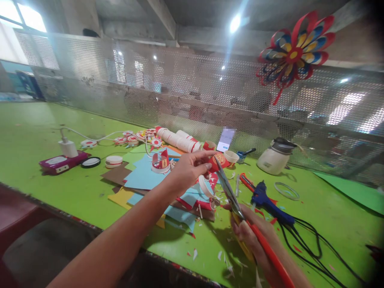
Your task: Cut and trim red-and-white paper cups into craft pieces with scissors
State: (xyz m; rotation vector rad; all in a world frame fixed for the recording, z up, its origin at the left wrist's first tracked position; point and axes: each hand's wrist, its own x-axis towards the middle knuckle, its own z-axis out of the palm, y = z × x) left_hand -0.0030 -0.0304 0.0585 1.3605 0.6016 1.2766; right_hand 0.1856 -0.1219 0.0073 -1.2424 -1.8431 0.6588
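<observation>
My left hand pinches a small red paper piece with yellow print above the middle of the table. Long scissors with red and yellow handles are gripped in my right hand. Their blade tips reach the edge of the red piece; whether they are fully closed I cannot tell. Below my left hand lies a pile of blue, brown, yellow and red paper sheets. A curled white paper strip rests on the pile. Paper scraps are scattered under the scissors.
Right of my hands lie a blue glue gun with a black cord, an orange cutter and a ring. Behind stand a kettle, a phone and paper rolls. A purple power strip sits left.
</observation>
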